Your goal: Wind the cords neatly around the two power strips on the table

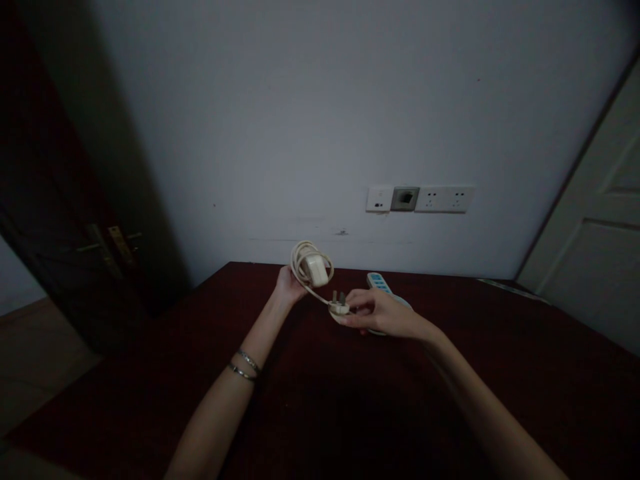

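A coiled white cord (300, 259) with a white block-shaped adapter (317, 271) sits in my left hand (290, 285), whose fingers are mostly hidden behind the coil. From the coil a length of cord runs down to the right to a white plug (339, 309). My right hand (383, 313) pinches that plug at its side between thumb and fingers, with the metal prongs pointing up. Both hands are above the dark red table. Behind my right hand lies a white power strip (379, 282) with blue sockets, partly covered by the hand.
On the wall behind the table (200, 373) is a row of wall sockets (445, 199) beside a grey switch plate (405, 199). A dark door with a handle (120, 243) stands at the left, a pale door (600, 253) at the right. A flat strip (510, 288) lies along the table's back right edge.
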The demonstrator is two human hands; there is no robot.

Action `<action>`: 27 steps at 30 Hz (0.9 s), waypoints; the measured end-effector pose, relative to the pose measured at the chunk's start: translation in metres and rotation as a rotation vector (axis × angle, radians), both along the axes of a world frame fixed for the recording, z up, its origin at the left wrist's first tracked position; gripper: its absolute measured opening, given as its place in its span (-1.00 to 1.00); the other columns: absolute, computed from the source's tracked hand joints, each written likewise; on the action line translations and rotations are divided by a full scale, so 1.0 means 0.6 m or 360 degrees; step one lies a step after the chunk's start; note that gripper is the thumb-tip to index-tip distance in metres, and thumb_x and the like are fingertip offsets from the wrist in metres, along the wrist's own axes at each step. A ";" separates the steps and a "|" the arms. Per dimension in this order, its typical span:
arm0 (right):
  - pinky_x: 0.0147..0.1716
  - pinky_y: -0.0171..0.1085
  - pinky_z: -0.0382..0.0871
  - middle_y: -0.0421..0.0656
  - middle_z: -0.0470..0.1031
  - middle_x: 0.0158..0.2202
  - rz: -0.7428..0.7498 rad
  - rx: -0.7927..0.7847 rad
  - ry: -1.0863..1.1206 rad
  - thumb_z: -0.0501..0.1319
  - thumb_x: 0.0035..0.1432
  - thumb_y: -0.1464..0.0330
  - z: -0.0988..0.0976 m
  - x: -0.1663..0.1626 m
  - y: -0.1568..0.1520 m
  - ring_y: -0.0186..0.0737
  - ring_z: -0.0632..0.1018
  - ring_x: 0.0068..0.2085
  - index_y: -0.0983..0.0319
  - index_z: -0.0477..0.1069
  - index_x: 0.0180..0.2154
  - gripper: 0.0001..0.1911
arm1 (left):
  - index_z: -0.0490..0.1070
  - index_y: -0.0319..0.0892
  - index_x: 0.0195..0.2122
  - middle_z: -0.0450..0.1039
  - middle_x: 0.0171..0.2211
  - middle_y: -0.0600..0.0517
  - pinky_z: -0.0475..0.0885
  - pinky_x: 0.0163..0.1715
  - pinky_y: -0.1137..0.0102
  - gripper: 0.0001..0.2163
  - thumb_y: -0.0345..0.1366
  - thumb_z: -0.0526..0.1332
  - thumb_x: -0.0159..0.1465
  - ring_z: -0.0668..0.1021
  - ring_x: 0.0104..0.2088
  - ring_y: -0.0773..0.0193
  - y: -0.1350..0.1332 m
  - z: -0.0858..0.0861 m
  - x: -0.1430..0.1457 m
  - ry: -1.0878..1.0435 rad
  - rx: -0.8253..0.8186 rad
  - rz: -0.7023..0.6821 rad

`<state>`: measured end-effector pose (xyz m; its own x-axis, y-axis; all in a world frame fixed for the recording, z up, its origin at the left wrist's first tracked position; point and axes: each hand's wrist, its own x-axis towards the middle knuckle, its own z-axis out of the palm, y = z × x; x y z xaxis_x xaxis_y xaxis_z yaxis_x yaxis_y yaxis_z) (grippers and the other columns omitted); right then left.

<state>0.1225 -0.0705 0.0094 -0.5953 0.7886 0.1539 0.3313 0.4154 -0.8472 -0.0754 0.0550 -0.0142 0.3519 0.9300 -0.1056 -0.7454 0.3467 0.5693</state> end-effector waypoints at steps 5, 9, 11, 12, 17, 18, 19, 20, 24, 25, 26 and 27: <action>-0.52 -0.36 0.12 -0.21 0.33 -0.56 -0.0049 0.0056 -0.0009 0.13 0.13 0.17 0.004 0.005 -0.001 -0.38 0.30 -0.51 0.27 0.47 -0.42 -0.69 | 0.39 -0.34 -0.19 0.48 -0.38 -0.24 0.44 -0.43 0.21 -0.49 0.07 -0.01 0.18 0.54 -0.40 0.08 -0.018 0.004 -0.005 0.0075 0.0070 -0.0111; -0.44 -0.32 0.15 -0.18 0.41 -0.45 -0.0218 0.0222 0.0151 0.09 0.16 0.19 0.006 0.009 0.002 -0.30 0.34 -0.44 0.21 0.49 -0.26 -0.70 | 0.39 -0.34 -0.26 0.46 -0.42 -0.22 0.43 -0.41 0.20 -0.29 0.30 -0.05 0.05 0.50 -0.45 0.13 -0.024 0.005 -0.009 0.0054 0.0117 -0.0128; -0.40 -0.30 0.17 -0.16 0.43 -0.42 -0.0371 0.0337 0.0179 0.08 0.17 0.19 0.005 0.007 0.004 -0.26 0.37 -0.40 0.19 0.48 -0.19 -0.69 | 0.39 -0.34 -0.27 0.45 -0.42 -0.21 0.42 -0.40 0.20 -0.24 0.36 -0.06 -0.01 0.49 -0.46 0.15 -0.024 0.003 -0.009 0.0056 0.0165 -0.0171; -0.38 -0.30 0.18 -0.15 0.44 -0.41 -0.0448 0.0402 0.0177 0.07 0.17 0.19 0.004 0.005 0.004 -0.24 0.38 -0.39 0.19 0.47 -0.19 -0.69 | 0.39 -0.34 -0.27 0.45 -0.41 -0.22 0.42 -0.40 0.20 -0.23 0.37 -0.06 -0.02 0.49 -0.47 0.16 -0.025 0.002 -0.008 0.0065 0.0208 -0.0185; -0.31 -0.27 0.18 -0.13 0.49 -0.36 -0.0640 0.0569 0.0086 0.04 0.19 0.19 0.004 0.000 0.001 -0.21 0.42 -0.36 0.21 0.46 -0.22 -0.68 | 0.36 -0.35 -0.13 0.45 -0.38 -0.21 0.40 -0.51 0.27 -0.26 0.29 -0.04 0.03 0.46 -0.49 0.21 -0.043 -0.001 0.004 0.0144 0.0444 -0.0385; -0.31 -0.26 0.18 -0.13 0.49 -0.35 -0.0635 0.0556 0.0061 0.04 0.19 0.19 0.005 0.001 0.000 -0.21 0.42 -0.35 0.21 0.46 -0.22 -0.69 | 0.35 -0.35 -0.09 0.44 -0.37 -0.20 0.39 -0.55 0.30 -0.26 0.28 -0.03 0.03 0.45 -0.51 0.22 -0.048 -0.001 0.008 0.0141 0.0480 -0.0445; -0.30 -0.26 0.18 -0.13 0.50 -0.34 -0.0618 0.0537 0.0039 0.04 0.19 0.19 0.006 0.003 -0.001 -0.20 0.43 -0.35 0.20 0.47 -0.22 -0.69 | 0.34 -0.34 -0.07 0.44 -0.36 -0.19 0.38 -0.58 0.33 -0.26 0.27 -0.02 0.03 0.44 -0.52 0.24 -0.054 -0.001 0.010 0.0131 0.0508 -0.0503; -0.30 -0.26 0.18 -0.13 0.51 -0.33 -0.0586 0.0512 0.0022 0.05 0.19 0.20 0.007 0.005 -0.002 -0.20 0.43 -0.34 0.19 0.48 -0.23 -0.70 | 0.33 -0.34 -0.05 0.44 -0.36 -0.18 0.37 -0.60 0.35 -0.25 0.27 -0.01 0.02 0.44 -0.53 0.26 -0.058 -0.002 0.013 0.0124 0.0525 -0.0551; -0.31 -0.26 0.20 -0.12 0.51 -0.33 -0.0400 0.0354 -0.0031 0.07 0.17 0.20 0.013 0.013 -0.005 -0.20 0.42 -0.35 0.20 0.51 -0.29 -0.70 | 0.32 -0.31 -0.01 0.46 -0.36 -0.16 0.38 -0.59 0.34 -0.24 0.28 0.01 0.00 0.47 -0.54 0.22 -0.068 -0.007 0.016 0.0193 0.0533 -0.0607; -0.33 -0.26 0.20 -0.12 0.51 -0.34 -0.0360 0.0315 -0.0039 0.08 0.16 0.21 0.014 0.014 -0.006 -0.21 0.42 -0.36 0.22 0.51 -0.30 -0.70 | 0.32 -0.30 -0.02 0.46 -0.37 -0.16 0.39 -0.58 0.33 -0.24 0.28 0.02 -0.01 0.48 -0.53 0.20 -0.068 -0.010 0.016 0.0219 0.0542 -0.0592; -0.34 -0.26 0.21 -0.12 0.50 -0.35 -0.0323 0.0282 -0.0038 0.09 0.15 0.21 0.016 0.014 -0.006 -0.22 0.41 -0.37 0.23 0.52 -0.32 -0.71 | 0.33 -0.29 -0.03 0.46 -0.38 -0.15 0.40 -0.57 0.31 -0.25 0.28 0.04 -0.02 0.49 -0.52 0.18 -0.066 -0.014 0.016 0.0241 0.0559 -0.0577; -0.36 -0.27 0.20 -0.12 0.49 -0.37 -0.0293 0.0248 -0.0033 0.12 0.12 0.22 0.017 0.014 -0.007 -0.23 0.40 -0.39 0.24 0.52 -0.34 -0.72 | 0.33 -0.29 -0.04 0.46 -0.39 -0.15 0.41 -0.55 0.29 -0.26 0.27 0.07 -0.04 0.50 -0.51 0.16 -0.063 -0.018 0.015 0.0259 0.0582 -0.0568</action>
<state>0.1308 -0.0748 0.0196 -0.4482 0.8516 0.2717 0.4301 0.4719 -0.7697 -0.0663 0.0171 -0.0247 0.6589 0.7420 0.1235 -0.5097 0.3196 0.7988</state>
